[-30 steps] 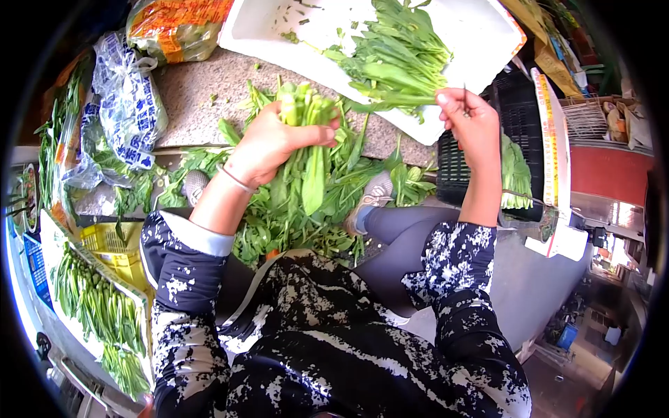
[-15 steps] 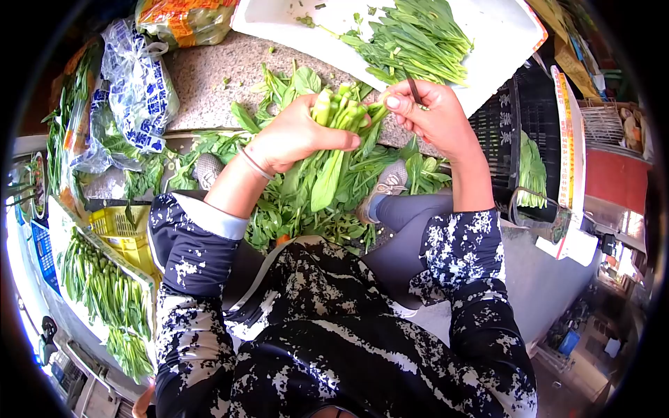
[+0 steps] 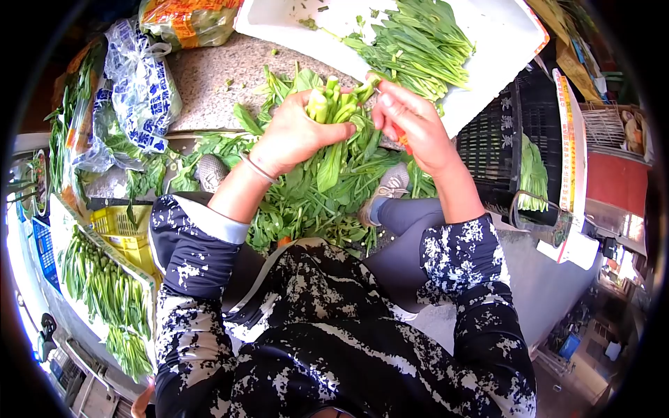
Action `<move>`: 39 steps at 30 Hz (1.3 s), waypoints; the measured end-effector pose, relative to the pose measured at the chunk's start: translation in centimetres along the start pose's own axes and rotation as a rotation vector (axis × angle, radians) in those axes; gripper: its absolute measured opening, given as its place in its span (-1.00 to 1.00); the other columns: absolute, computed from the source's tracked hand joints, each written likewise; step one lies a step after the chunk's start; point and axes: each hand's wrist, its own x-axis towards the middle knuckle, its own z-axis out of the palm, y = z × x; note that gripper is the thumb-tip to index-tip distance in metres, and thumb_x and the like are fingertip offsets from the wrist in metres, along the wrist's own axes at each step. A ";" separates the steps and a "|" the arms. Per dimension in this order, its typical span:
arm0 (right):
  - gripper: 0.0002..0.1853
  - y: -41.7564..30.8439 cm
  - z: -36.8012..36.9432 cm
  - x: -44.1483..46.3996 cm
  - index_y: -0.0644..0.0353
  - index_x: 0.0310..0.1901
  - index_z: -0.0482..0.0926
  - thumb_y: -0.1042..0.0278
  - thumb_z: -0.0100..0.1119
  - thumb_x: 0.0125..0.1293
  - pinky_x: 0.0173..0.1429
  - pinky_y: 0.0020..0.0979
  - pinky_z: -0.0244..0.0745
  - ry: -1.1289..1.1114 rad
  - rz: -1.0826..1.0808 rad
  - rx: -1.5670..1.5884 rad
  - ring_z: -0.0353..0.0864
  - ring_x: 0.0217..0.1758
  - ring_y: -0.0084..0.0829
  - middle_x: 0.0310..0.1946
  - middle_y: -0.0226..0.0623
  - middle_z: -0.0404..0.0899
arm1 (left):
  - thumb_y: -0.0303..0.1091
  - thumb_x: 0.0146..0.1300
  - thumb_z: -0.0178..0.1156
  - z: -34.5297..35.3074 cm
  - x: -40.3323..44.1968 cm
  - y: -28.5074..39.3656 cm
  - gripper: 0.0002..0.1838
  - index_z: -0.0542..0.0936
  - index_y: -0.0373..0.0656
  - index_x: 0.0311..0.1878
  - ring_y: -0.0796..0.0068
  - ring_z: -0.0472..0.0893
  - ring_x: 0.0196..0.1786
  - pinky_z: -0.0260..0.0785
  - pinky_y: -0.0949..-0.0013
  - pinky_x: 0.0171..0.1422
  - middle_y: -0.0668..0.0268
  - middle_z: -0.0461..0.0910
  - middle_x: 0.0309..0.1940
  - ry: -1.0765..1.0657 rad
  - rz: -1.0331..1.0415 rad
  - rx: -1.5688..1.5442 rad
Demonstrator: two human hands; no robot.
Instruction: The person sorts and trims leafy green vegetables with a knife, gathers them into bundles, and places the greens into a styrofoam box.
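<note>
My left hand [image 3: 291,136] is wrapped round a bunch of leafy green stems [image 3: 329,164], cut ends upward, above a heap of loose leaves [image 3: 306,216]. Close on its right, my right hand [image 3: 412,124] has its fingers closed round a small tool with an orange-red part [image 3: 403,141] showing below them. Its fingertips are at the end of a stem beside the bunch. Most of the tool is hidden by the fingers. Behind the hands, more greens [image 3: 425,45] lie in a white foam box [image 3: 502,42].
At the left are plastic bags [image 3: 139,90], a yellow basket [image 3: 122,226] and a box of green stems [image 3: 104,279]. A black crate [image 3: 488,143] stands at the right, with greens [image 3: 533,171] beside it. My shoe [image 3: 390,187] is beside the leaf heap.
My right hand has come from the foam box to the held bunch, then lower beside it. My left hand still holds the bunch, and the orange-red part now shows under my right fingers.
</note>
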 end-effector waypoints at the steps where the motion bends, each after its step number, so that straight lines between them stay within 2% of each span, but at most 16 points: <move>1: -0.53 -0.1 0.3 0.0 0.28 0.18 0.32 0.16 -0.03 0.35 -0.50 -0.70 0.15 0.018 0.002 -0.081 0.24 -0.53 -0.74 -0.50 -0.48 0.41 | -0.52 -0.02 0.29 0.1 -0.1 0.2 -0.57 0.49 -0.27 -0.01 0.67 0.54 -0.22 0.41 0.53 -0.06 0.35 0.60 -0.23 0.000 -0.001 0.000; 2: -0.53 -0.1 0.6 0.0 0.28 0.22 0.27 0.20 -0.07 0.37 -0.45 -0.72 0.15 0.036 0.005 -0.162 0.23 -0.49 -0.74 -0.48 -0.49 0.37 | -0.49 -0.03 0.30 0.2 -0.2 0.5 -0.55 0.49 -0.25 0.00 0.68 0.53 -0.23 0.40 0.54 -0.06 0.37 0.59 -0.24 0.007 0.031 0.041; 4: -0.52 0.2 0.6 0.3 0.26 0.23 0.26 0.22 -0.03 0.35 -0.46 -0.73 0.13 0.058 -0.035 -0.165 0.23 -0.49 -0.76 -0.48 -0.52 0.36 | -0.47 -0.05 0.31 0.4 -0.4 0.8 -0.53 0.49 -0.24 0.01 0.70 0.52 -0.24 0.40 0.55 -0.07 0.40 0.59 -0.26 0.012 0.064 0.082; 6: -0.47 0.2 0.5 0.5 0.38 0.18 0.30 0.19 0.09 0.29 -0.37 -0.65 0.29 0.049 -0.072 -0.174 0.35 -0.46 -0.71 -0.50 -0.50 0.42 | -0.42 -0.10 0.32 0.5 -0.5 1.0 -0.55 0.52 -0.24 -0.06 0.66 0.53 -0.25 0.39 0.56 -0.08 0.37 0.58 -0.30 0.043 0.068 0.081; 7: -0.47 0.2 0.5 0.4 0.38 0.18 0.30 0.19 0.09 0.29 -0.37 -0.65 0.29 0.050 -0.071 -0.173 0.35 -0.46 -0.71 -0.50 -0.50 0.42 | -0.42 -0.10 0.32 0.5 -0.4 0.8 -0.55 0.52 -0.24 -0.06 0.66 0.53 -0.25 0.39 0.56 -0.08 0.37 0.58 -0.30 0.042 0.067 0.081; 9: -0.47 0.3 0.5 0.4 0.41 0.16 0.31 0.20 0.11 0.27 -0.27 -0.61 0.37 0.018 -0.042 -0.163 0.42 -0.36 -0.67 -0.42 -0.44 0.50 | -0.47 -0.09 0.30 0.5 -0.2 0.0 -0.55 0.52 -0.22 -0.03 0.68 0.51 -0.24 0.39 0.55 -0.07 0.39 0.57 -0.25 0.100 0.203 0.249; 13: -0.49 0.9 0.6 0.6 0.42 0.13 0.34 0.22 0.12 0.26 -0.13 -0.56 0.41 0.083 -0.118 -0.274 0.48 -0.24 -0.61 -0.27 -0.33 0.57 | -0.48 -0.09 0.29 0.5 0.1 -0.7 -0.56 0.52 -0.22 -0.04 0.67 0.52 -0.24 0.39 0.55 -0.06 0.37 0.57 -0.24 0.119 0.319 0.303; 16: -0.54 1.3 0.5 0.7 0.39 0.07 0.41 0.23 0.14 0.25 -0.04 -0.53 0.41 0.114 -0.241 -0.351 0.51 -0.17 -0.58 -0.18 -0.21 0.59 | -0.48 -0.09 0.29 0.4 -0.1 -0.2 -0.55 0.51 -0.23 -0.03 0.67 0.52 -0.23 0.38 0.55 -0.05 0.37 0.58 -0.24 0.117 0.290 0.278; 18: -0.61 1.2 0.3 0.6 0.32 0.02 0.47 0.26 0.16 0.23 -0.06 -0.55 0.41 0.150 -0.257 -0.522 0.53 -0.20 -0.61 -0.23 -0.20 0.62 | -0.49 -0.07 0.29 0.2 -0.3 0.1 -0.55 0.50 -0.25 -0.02 0.67 0.53 -0.23 0.39 0.55 -0.06 0.37 0.59 -0.25 0.055 0.133 0.112; 28: -0.68 2.1 -1.0 0.9 0.21 0.00 0.52 0.27 0.11 0.26 0.00 -0.53 0.40 0.120 -0.202 -0.542 0.55 -0.15 -0.56 -0.15 -0.16 0.60 | -0.57 -0.04 0.27 -1.1 -0.6 -0.1 -0.59 0.50 -0.28 -0.04 0.66 0.54 -0.23 0.42 0.53 -0.05 0.35 0.61 -0.23 -0.032 -0.113 0.044; 30: -0.67 2.8 -1.5 1.5 0.21 0.06 0.49 0.30 0.07 0.29 -0.23 -0.62 0.39 0.112 -0.299 -0.496 0.45 -0.37 -0.69 -0.32 -0.40 0.58 | -0.52 -0.06 0.29 -1.2 -1.0 0.1 -0.66 0.56 -0.24 -0.13 0.65 0.55 -0.24 0.39 0.56 -0.08 0.37 0.60 -0.27 -0.023 -0.074 -0.186; 32: -0.65 2.2 -1.3 0.8 0.19 0.07 0.48 0.28 0.08 0.29 -0.49 -0.69 0.18 0.102 -0.066 -0.307 0.26 -0.56 -0.77 -0.50 -0.54 0.47 | -0.56 -0.03 0.27 -1.5 -1.1 0.2 -0.66 0.55 -0.25 -0.11 0.62 0.55 -0.21 0.39 0.53 -0.05 0.35 0.60 -0.23 -0.049 -0.072 -0.261; 33: -0.63 2.1 -1.0 0.8 0.23 0.02 0.51 0.23 0.14 0.24 -0.22 -0.61 0.28 0.124 -0.055 -0.223 0.39 -0.33 -0.65 -0.32 -0.36 0.53 | -0.57 -0.03 0.26 -1.5 -1.1 0.2 -0.65 0.54 -0.25 -0.10 0.61 0.55 -0.21 0.39 0.52 -0.05 0.34 0.60 -0.23 -0.071 -0.075 -0.277; 35: -0.60 1.5 -0.4 0.7 0.28 -0.03 0.53 0.18 0.20 0.20 0.04 -0.54 0.37 0.153 -0.044 -0.140 0.52 -0.09 -0.54 -0.14 -0.18 0.59 | -0.59 -0.04 0.25 -1.4 -1.1 0.3 -0.64 0.52 -0.28 -0.08 0.58 0.56 -0.20 0.41 0.49 -0.04 0.33 0.59 -0.22 -0.099 -0.078 -0.279; 36: -0.61 1.1 -0.2 0.6 0.31 -0.05 0.54 0.19 0.22 0.18 0.00 -0.55 0.39 0.112 0.013 -0.178 0.51 -0.14 -0.57 -0.19 -0.22 0.60 | -0.59 -0.04 0.25 -1.3 -1.1 0.3 -0.64 0.52 -0.28 -0.08 0.58 0.56 -0.20 0.41 0.49 -0.04 0.33 0.59 -0.22 -0.107 -0.076 -0.279; 39: -0.65 1.4 0.0 0.9 0.32 -0.12 0.56 0.24 0.25 0.15 -0.15 -0.56 0.41 0.129 0.005 -0.248 0.48 -0.29 -0.65 -0.36 -0.36 0.60 | -0.61 -0.07 0.26 -1.2 -1.0 0.3 -0.62 0.51 -0.28 -0.09 0.58 0.55 -0.19 0.40 0.50 -0.03 0.32 0.59 -0.21 -0.103 -0.103 -0.281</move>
